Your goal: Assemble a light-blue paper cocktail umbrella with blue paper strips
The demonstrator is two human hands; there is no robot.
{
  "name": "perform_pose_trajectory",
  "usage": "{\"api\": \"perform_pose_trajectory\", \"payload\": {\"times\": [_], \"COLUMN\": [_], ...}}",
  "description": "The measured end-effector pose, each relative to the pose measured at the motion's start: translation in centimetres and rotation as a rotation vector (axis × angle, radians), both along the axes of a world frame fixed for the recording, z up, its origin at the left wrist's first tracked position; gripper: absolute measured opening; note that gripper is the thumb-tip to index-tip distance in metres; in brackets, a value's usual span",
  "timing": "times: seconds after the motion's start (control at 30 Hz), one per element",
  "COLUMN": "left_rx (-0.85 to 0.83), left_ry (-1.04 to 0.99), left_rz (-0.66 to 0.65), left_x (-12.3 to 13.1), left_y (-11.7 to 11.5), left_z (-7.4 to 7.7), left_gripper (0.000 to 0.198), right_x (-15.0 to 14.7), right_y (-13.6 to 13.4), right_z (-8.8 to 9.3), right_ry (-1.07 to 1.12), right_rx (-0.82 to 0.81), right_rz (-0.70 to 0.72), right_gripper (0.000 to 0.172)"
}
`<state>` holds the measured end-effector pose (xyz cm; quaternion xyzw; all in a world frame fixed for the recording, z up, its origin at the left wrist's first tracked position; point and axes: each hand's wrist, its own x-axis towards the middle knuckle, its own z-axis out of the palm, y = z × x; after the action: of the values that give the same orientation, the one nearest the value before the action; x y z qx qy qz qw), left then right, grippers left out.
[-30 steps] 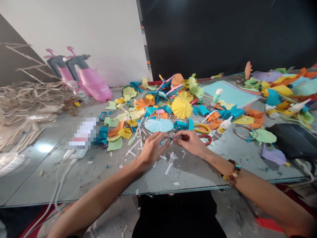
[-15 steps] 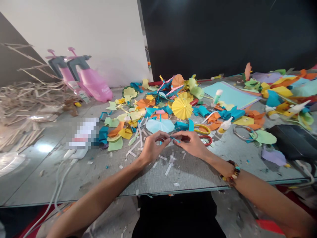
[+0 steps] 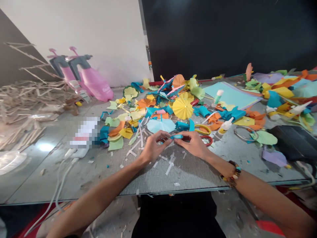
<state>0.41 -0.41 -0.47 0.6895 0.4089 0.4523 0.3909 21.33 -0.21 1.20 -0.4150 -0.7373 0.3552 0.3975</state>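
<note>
Between my fingertips is a small strip of blue paper (image 3: 176, 136). My left hand (image 3: 156, 145) pinches its left end, and my right hand (image 3: 192, 143) grips it from the right. Just behind my hands, a pale blue paper umbrella (image 3: 160, 125) rests on the table with a blue stick poking up from its middle. Scissors with a red handle (image 3: 207, 140) lie partly hidden behind my right hand, near a yellow handle loop (image 3: 202, 129). White paper strips (image 3: 169, 168) are scattered under my hands.
Colored paper scraps (image 3: 133, 115) and a yellow pleated paper disc (image 3: 183, 107) cover the table's middle. Glue bottles (image 3: 225, 125) stand at right, beside a black box (image 3: 294, 142). Pink spray bottles (image 3: 95, 84), thin wooden sticks (image 3: 22, 132) and a cabled white device (image 3: 83, 150) are at left.
The blue paper strip has turned between my fingers, so more of its flat side shows. Both hands stay almost in place.
</note>
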Motion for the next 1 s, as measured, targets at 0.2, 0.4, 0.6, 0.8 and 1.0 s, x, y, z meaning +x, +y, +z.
{"api": "perform_pose_trajectory", "payload": {"times": [0.2,0.4,0.6,0.8,1.0], "left_rx": [0.043,0.096,0.136,0.128,0.127], "left_ry": [-0.032,0.005,0.079,0.085,0.113], "left_rz": [0.036,0.052,0.068,0.068,0.075], "left_x": [0.04,0.09,0.06,0.07,0.12], "left_y": [0.00,-0.16,-0.11,-0.06,-0.17], "left_z": [-0.17,-0.08,-0.20,-0.27,-0.33], "left_gripper": [0.025,0.022,0.018,0.014,0.013], "right_x": [-0.25,-0.28,-0.29,-0.20,-0.29], "right_y": [-0.15,-0.10,-0.10,-0.15,-0.24], "right_z": [0.22,0.05,0.30,0.16,0.22], "right_ry": [-0.009,-0.016,0.010,0.030,0.074], "right_rx": [-0.010,-0.026,-0.009,-0.036,-0.082], "right_rz": [-0.004,-0.023,-0.010,-0.005,-0.037], "right_gripper": [0.022,0.026,0.029,0.024,0.018]}}
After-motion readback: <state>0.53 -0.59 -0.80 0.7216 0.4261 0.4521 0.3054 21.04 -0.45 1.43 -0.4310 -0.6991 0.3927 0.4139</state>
